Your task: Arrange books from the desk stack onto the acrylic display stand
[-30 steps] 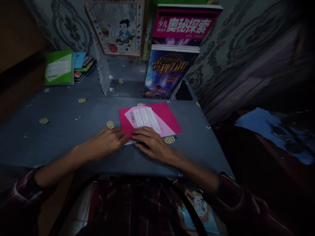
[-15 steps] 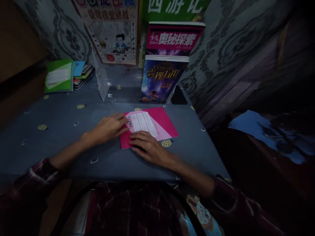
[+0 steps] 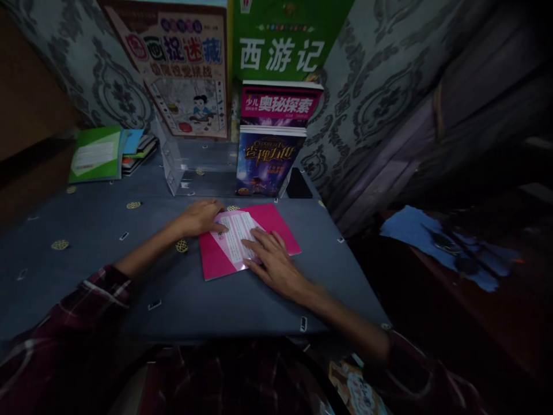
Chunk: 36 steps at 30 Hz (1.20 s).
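Note:
A pink booklet [image 3: 280, 223] lies flat on the cloth-covered table, a white panel of printed text on its upper face. My left hand [image 3: 199, 218] rests at its upper left edge, fingers stretched and the thumb reaching over the cover. Across the lower right part of the booklet lies my right hand [image 3: 276, 265], palm down with fingers spread over the text panel. Neither hand grips anything. My right hand hides part of the cover and its lower edge.
Behind the booklet, a clear stand [image 3: 173, 167] holds upright books, with a blue-purple book [image 3: 268, 164] in front. A black phone-like object [image 3: 299, 184] lies beside it. A green booklet [image 3: 95, 154] rests with a small pile at left. Blue cloth [image 3: 415, 230] lies to the right.
My right hand has slid up and to the right over the booklet, from its lower left part onto the text panel. My left hand stays near the left edge. The view has tilted upward.

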Each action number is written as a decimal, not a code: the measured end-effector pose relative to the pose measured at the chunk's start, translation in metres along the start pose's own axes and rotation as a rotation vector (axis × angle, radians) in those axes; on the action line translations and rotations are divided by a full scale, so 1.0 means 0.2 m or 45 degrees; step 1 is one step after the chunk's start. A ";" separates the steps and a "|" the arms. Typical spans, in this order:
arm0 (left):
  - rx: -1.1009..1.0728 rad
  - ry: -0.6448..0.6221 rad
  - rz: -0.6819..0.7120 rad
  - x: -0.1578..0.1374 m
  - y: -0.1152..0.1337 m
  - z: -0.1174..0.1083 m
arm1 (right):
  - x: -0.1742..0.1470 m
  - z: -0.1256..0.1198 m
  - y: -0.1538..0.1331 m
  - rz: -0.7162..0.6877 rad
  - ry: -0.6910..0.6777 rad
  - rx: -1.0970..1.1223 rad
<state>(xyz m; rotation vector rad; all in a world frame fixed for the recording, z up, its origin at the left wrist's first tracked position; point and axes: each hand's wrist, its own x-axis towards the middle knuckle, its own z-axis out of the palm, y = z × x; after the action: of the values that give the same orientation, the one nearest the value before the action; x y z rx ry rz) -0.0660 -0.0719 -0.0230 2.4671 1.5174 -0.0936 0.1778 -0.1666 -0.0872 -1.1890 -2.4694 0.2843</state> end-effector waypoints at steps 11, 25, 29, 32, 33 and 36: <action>-0.253 -0.044 0.124 0.07 -0.09 0.06 | -0.11 -0.05 0.30 0.289 0.083 -0.047; -0.373 0.083 0.398 -0.04 -0.06 -0.12 | 0.07 -0.11 0.41 0.515 0.299 0.795; -0.146 0.282 0.353 -0.10 -0.02 -0.19 | 0.05 -0.18 0.33 0.611 0.219 1.268; -0.064 0.509 0.316 -0.15 0.01 -0.23 | 0.02 -0.26 0.25 0.495 0.461 1.138; -0.054 0.576 0.330 -0.16 0.01 -0.24 | 0.01 -0.29 0.22 0.410 0.552 1.006; -0.046 0.709 0.426 -0.21 0.00 -0.24 | -0.05 -0.37 0.14 0.053 0.718 0.509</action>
<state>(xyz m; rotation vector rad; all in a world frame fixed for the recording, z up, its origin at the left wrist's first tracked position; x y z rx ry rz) -0.0886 -0.0963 0.0316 2.8167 1.2229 0.7259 0.2338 -0.1551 -0.0329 -0.9818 -1.8002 0.3733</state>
